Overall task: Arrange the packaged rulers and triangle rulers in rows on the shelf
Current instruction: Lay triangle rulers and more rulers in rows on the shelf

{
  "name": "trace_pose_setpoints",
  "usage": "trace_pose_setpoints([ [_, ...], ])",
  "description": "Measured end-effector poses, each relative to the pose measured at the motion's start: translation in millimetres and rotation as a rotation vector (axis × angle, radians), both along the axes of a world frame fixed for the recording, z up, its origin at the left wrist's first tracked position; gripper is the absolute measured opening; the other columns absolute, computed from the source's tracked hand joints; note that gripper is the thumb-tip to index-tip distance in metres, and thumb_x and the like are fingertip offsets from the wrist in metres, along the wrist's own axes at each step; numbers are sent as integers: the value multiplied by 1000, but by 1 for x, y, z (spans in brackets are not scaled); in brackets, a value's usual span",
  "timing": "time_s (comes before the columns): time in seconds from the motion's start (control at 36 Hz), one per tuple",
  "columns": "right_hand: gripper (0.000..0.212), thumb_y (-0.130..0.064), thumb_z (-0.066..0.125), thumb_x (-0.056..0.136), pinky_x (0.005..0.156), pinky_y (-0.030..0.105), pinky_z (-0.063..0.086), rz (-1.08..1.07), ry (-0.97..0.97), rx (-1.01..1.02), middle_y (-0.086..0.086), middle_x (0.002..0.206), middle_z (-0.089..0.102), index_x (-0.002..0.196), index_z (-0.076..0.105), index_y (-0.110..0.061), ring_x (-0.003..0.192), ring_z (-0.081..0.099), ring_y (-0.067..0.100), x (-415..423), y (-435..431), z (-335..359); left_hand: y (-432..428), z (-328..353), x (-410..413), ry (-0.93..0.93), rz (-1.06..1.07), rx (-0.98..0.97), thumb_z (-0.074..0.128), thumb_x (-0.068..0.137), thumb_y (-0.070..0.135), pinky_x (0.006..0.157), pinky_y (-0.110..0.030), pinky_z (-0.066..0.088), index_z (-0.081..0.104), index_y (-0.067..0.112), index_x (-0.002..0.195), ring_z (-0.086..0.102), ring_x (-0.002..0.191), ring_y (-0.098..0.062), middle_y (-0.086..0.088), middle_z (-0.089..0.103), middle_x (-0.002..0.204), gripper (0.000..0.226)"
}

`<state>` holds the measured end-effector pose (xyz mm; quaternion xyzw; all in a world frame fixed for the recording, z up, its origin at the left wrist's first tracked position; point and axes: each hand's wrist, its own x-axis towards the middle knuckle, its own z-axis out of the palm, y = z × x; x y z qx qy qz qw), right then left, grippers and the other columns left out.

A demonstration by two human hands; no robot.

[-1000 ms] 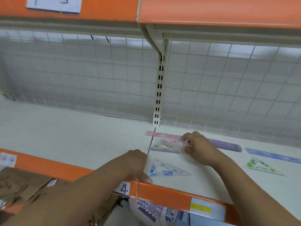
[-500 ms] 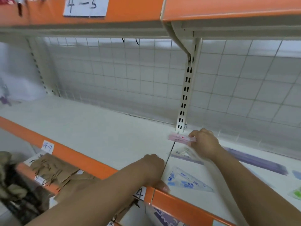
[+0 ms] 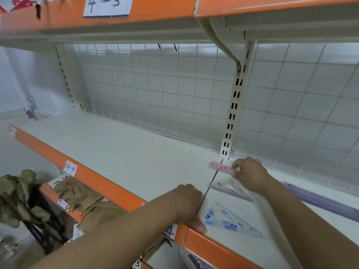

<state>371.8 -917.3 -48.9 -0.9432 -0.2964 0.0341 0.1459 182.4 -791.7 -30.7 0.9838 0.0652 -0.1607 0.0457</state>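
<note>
The right hand (image 3: 250,173) pinches one end of a pink ruler (image 3: 217,166) at the back of the white shelf (image 3: 136,162), just before the foot of the slotted upright post (image 3: 233,113). Below this hand lies a clear triangle ruler (image 3: 229,186), partly covered by the wrist. A second triangle ruler (image 3: 231,222), with blue print, lies flat near the front edge. The left hand (image 3: 188,202) rests on the front of the shelf, its thumb on the orange strip (image 3: 93,179); its fingers are hidden. A long purple ruler (image 3: 318,202) lies to the right, behind the right forearm. A wire grid (image 3: 155,94) closes the back. A paper label (image 3: 70,167) reads "04-4"
</note>
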Motion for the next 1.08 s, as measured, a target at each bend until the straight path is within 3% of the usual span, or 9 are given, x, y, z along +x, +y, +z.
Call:
trace_pose_setpoints([
  [0.28, 32, -28, 47, 98, 98, 36, 42, 36, -37, -14, 6, 120, 50, 127, 58, -21, 114, 47, 26, 4, -2, -6, -2, 2, 0, 11, 13, -3, 74, 74, 50, 84, -32, 43, 53, 8, 121, 53, 107, -26, -11, 53, 119, 66],
  [0.44, 38, -30, 51, 97, 99, 37, 40, 18, -82, -6, 9, 127, 47, 134, 50, -20, 122, 42, 29, -6, -7, 4, -1, 1, 2, 22, 20, -1, 75, 74, 51, 82, -30, 43, 54, 10, 120, 55, 106, -26, -10, 55, 118, 65],
  [0.53, 26, -23, 53, 94, 94, 33, 43, 53, -108, 106, 6, 117, 52, 119, 60, -19, 113, 49, 25, -21, -9, 12, -1, 0, 3, 42, 22, 6, 75, 73, 53, 78, -29, 42, 55, 9, 119, 56, 104, -25, -10, 55, 117, 67],
  [0.61, 16, -15, 48, 91, 84, 30, 44, 120, -68, 136, 3, 99, 56, 84, 61, -22, 95, 54, 21, -42, -11, 22, -1, -1, 5, 43, 20, 16, 75, 72, 54, 78, -28, 44, 56, 10, 118, 56, 102, -24, -9, 56, 115, 67],
  [0.72, 19, -13, 49, 88, 81, 34, 50, 173, 3, 38, 5, 91, 66, 79, 66, -11, 86, 61, 23, -71, -19, 29, -1, 0, 4, 43, 13, 15, 75, 72, 54, 90, -32, 47, 55, 9, 119, 55, 107, -25, -10, 56, 119, 68],
  [0.81, 18, -26, 60, 86, 75, 31, 51, 207, 124, -43, -7, 84, 66, 69, 61, -22, 77, 61, 12, -91, -28, 26, 0, 1, 1, 35, 19, -6, 74, 74, 52, 98, -35, 45, 52, 7, 125, 52, 115, -25, -11, 53, 127, 72],
  [0.86, 13, -39, 65, 84, 71, 24, 44, 195, 154, -97, -12, 87, 57, 84, 63, -26, 78, 54, 8, -103, -33, 24, 0, 2, 0, 29, 22, -17, 73, 76, 51, 103, -36, 42, 48, 7, 132, 48, 122, -26, -12, 49, 134, 76],
  [0.94, 49, -51, 67, 81, 80, 27, 42, 153, 138, -155, -5, 104, 52, 118, 58, -20, 95, 50, 13, -116, -38, 18, -1, 3, -1, 25, 5, -10, 71, 79, 51, 107, -36, 38, 41, 6, 139, 45, 127, -26, -13, 45, 141, 81],
  [1.08, 60, -50, 70, 77, 90, 29, 39, 98, 130, -158, 5, 128, 46, 125, 51, -19, 116, 46, 21, -129, -38, 12, -3, 5, -3, 35, -20, 6, 67, 81, 54, 107, -34, 38, 39, 6, 141, 44, 128, -26, -13, 44, 142, 81],
])
